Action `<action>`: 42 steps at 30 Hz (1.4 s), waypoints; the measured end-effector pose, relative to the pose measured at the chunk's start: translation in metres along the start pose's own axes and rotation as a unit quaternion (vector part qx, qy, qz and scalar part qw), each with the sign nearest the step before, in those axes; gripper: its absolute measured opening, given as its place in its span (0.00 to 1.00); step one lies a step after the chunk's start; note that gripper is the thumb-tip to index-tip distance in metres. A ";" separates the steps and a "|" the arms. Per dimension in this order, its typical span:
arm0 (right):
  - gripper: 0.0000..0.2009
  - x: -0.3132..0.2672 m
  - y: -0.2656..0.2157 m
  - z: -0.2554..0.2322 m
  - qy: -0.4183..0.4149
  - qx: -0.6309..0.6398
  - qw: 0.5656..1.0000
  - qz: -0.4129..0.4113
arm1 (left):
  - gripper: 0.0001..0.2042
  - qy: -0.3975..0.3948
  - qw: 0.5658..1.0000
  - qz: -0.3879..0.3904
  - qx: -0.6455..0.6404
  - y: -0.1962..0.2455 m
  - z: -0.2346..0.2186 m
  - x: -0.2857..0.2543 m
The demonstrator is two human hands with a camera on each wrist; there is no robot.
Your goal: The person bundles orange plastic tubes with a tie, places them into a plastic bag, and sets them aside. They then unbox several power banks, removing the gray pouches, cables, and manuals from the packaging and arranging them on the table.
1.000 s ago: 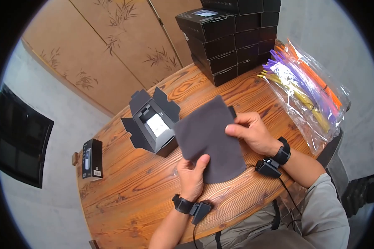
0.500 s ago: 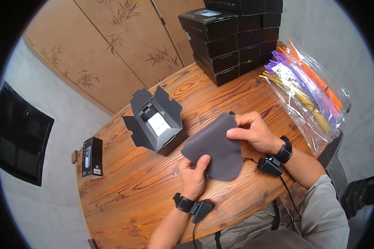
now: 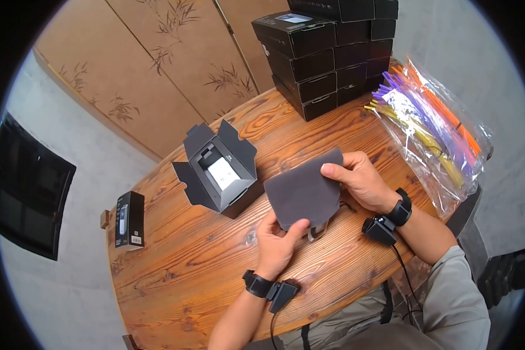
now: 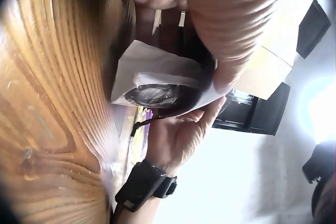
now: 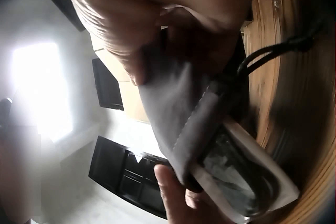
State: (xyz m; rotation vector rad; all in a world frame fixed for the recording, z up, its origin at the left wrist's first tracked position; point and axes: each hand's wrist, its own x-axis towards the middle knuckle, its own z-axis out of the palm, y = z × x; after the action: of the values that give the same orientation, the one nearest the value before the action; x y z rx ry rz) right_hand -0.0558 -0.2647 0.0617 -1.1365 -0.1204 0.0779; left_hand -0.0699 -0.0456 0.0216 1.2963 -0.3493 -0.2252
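Observation:
A dark grey cloth pouch (image 3: 303, 189) is held over the table between both hands. My left hand (image 3: 277, 248) grips its lower edge, thumb on top. The right hand (image 3: 367, 184) pinches its upper right corner. From the hemmed end of the pouch (image 5: 173, 103), in the right wrist view, sticks a clear, pale-edged packet (image 5: 286, 187) with something black and coiled inside. A black drawstring (image 5: 268, 50) hangs from that end. The left wrist view shows the packet (image 4: 123, 74) below the left hand (image 4: 231, 19), with the right hand (image 4: 176, 140) beyond.
An opened black box (image 3: 239, 201) with a white item (image 3: 221, 173) inside stands left of the pouch. Farther left is a small black box (image 3: 130, 219). Stacked black boxes (image 3: 315, 64) stand at the back, beside a clear bag of coloured sticks (image 3: 429, 125) on the right.
The pouch has gone from spread broad and flat to folded and shorter in the head view. A shiny bit now shows under its lower edge, and the left thumb has shifted slightly right.

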 end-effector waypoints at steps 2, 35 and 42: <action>0.13 0.001 0.001 -0.001 -0.001 0.046 0.999 -0.011 | 0.18 -0.034 0.999 -0.008 -0.016 -0.001 0.003 0.001; 0.22 0.008 0.002 -0.013 -0.160 -0.241 0.953 0.086 | 0.42 -0.013 0.976 -0.026 -0.214 0.007 -0.002 0.005; 0.25 0.012 0.016 -0.019 -0.030 -0.388 0.921 0.028 | 0.39 -0.018 0.976 -0.028 -0.217 0.005 -0.003 0.006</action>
State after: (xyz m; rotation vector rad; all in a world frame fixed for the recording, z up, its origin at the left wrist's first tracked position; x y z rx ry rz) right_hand -0.0416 -0.2741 0.0399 -1.9345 -0.1817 0.1215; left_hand -0.0638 -0.0438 0.0261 0.8716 -0.2750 -0.3513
